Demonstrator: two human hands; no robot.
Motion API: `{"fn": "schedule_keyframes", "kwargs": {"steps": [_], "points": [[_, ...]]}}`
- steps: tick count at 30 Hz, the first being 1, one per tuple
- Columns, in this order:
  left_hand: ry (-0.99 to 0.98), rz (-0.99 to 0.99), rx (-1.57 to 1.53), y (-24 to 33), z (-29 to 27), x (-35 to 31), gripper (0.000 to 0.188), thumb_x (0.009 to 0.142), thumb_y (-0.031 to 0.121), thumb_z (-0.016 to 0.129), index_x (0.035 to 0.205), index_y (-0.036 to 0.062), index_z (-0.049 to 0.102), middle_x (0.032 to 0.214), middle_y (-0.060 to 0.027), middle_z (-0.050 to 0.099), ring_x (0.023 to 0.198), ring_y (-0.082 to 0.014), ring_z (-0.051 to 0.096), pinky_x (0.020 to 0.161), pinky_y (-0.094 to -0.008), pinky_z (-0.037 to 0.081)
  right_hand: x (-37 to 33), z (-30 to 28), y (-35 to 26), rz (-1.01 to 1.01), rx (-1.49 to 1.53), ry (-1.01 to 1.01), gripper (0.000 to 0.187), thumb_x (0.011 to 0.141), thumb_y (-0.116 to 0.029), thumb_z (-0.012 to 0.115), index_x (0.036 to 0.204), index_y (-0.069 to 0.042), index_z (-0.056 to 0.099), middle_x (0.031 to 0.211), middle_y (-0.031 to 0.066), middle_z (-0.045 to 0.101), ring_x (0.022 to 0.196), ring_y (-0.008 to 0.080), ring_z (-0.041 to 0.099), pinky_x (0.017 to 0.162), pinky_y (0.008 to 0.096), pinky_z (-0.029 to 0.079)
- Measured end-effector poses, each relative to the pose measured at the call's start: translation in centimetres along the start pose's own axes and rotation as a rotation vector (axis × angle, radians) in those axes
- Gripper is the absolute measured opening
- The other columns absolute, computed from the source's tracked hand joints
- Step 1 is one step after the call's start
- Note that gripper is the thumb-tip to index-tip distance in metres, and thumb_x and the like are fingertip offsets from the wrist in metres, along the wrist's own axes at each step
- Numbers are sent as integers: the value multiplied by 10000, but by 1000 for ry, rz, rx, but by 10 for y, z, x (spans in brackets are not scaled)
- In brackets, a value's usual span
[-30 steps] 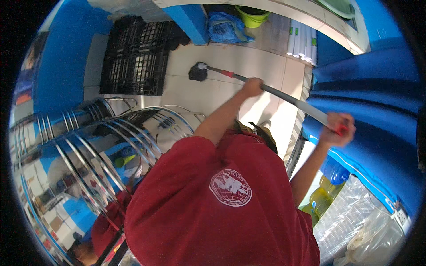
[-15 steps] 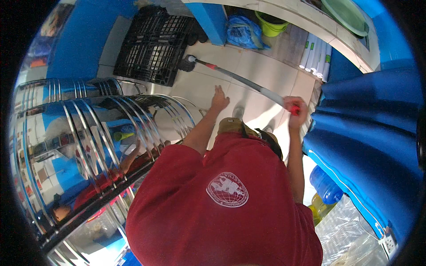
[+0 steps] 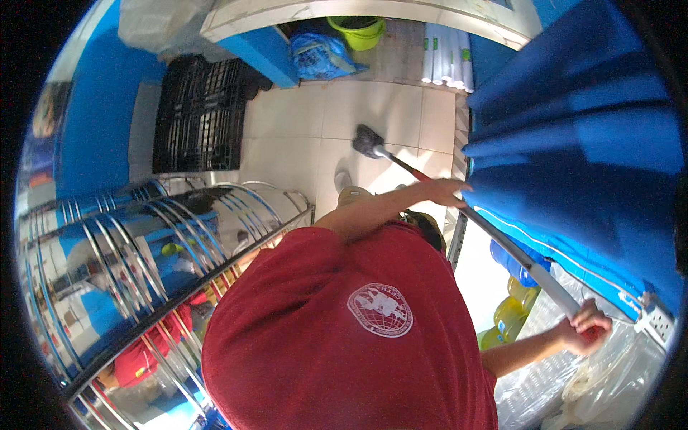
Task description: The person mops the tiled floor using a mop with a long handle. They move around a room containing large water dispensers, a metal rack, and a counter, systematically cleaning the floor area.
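Note:
A long-handled mop with a small dark grey head [image 3: 368, 140] crosses the floor from the middle toward the lower right. Its pole [image 3: 502, 244] is grey and black with red parts. My right hand [image 3: 586, 330] is closed around the red end of the pole, at the far right. Reaching across my body, my left hand [image 3: 446, 192] lies over the middle of the pole and grips it, with a finger partly stretched out. The mop head rests on the pale tiles in front of my shoes [image 3: 344, 180].
A chrome rack [image 3: 122, 251] stands along the left. Behind it is a black plastic crate [image 3: 201, 118]. Under the counter [image 3: 373, 8] sit a blue bag [image 3: 320, 57], a green bucket [image 3: 358, 32] and white rolls [image 3: 448, 61]. A blue curtain [image 3: 573, 136] hangs at right, near a power outlet [image 3: 658, 322].
The mop head has been drawn from beside the crate to the right and nearer me. My right hand has pulled back to the lower right; my left hand has moved onto the pole.

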State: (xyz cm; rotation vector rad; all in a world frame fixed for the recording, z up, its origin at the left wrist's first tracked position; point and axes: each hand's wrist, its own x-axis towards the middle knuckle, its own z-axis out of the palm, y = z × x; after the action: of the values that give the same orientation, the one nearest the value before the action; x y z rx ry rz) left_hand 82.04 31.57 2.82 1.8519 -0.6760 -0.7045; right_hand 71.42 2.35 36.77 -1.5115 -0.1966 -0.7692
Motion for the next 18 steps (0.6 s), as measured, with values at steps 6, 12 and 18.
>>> {"fn": "schedule_keyframes", "kwargs": {"steps": [6, 12, 18], "points": [[-536, 144, 97, 122, 82, 92, 502, 1001, 435, 273, 1205, 53, 526, 1169, -176, 578, 1126, -316, 538, 978, -433, 419, -33, -21, -75, 51, -127, 273, 423, 988, -318, 298, 607, -143, 347, 422, -20, 253, 370, 116, 295, 568, 314, 324], [-584, 441, 140, 103, 159, 103, 383, 929, 294, 522, 1143, -22, 502, 1074, -176, 588, 996, -308, 595, 902, -432, 462, -67, -56, -68, -83, -376, 822, 392, 963, -313, 378, 897, 26, 563, 521, -19, 272, 407, 108, 282, 529, 317, 327], [-598, 467, 144, 85, 180, 112, 314, 955, 259, 420, 1065, -20, 513, 1028, -193, 587, 1019, -332, 583, 860, -438, 476, -79, -75, -60, -166, -555, 920, 414, 938, -314, 414, 986, 61, 583, 547, -11, 250, 414, 121, 274, 456, 316, 297]]}}
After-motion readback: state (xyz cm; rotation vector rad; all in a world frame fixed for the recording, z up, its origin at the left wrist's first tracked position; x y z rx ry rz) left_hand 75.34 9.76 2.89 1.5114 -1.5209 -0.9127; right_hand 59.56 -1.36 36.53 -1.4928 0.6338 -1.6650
